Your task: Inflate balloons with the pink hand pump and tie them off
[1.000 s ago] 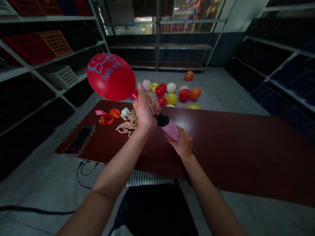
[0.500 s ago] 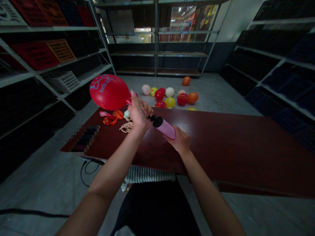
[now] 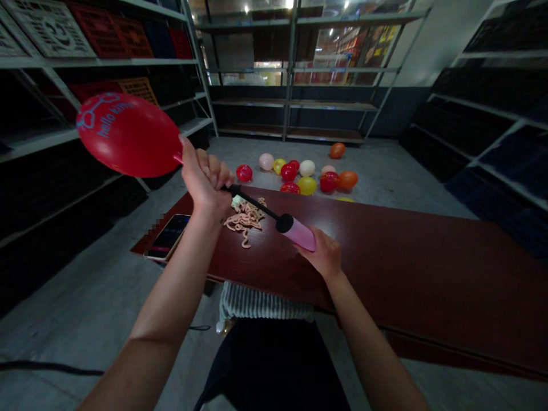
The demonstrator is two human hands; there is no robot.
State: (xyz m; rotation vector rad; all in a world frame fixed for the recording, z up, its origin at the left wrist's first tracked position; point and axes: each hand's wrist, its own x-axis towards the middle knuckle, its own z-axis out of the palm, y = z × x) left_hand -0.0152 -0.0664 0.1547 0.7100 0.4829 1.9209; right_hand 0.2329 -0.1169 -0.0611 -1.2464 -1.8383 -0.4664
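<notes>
Table: dark, across the middle and right of the frame.
Red balloon: upper left of the frame, beyond the left hand, the nearer one; long axis slopes down rightward to its neck.
Left hand's grip: closed around the neck and the rod's black end (fingers hide the exact join).
Pink barrel: right of centre, wrapped by the right hand.
Black rod: between the hands, slanting down rightward into the barrel.
</notes>
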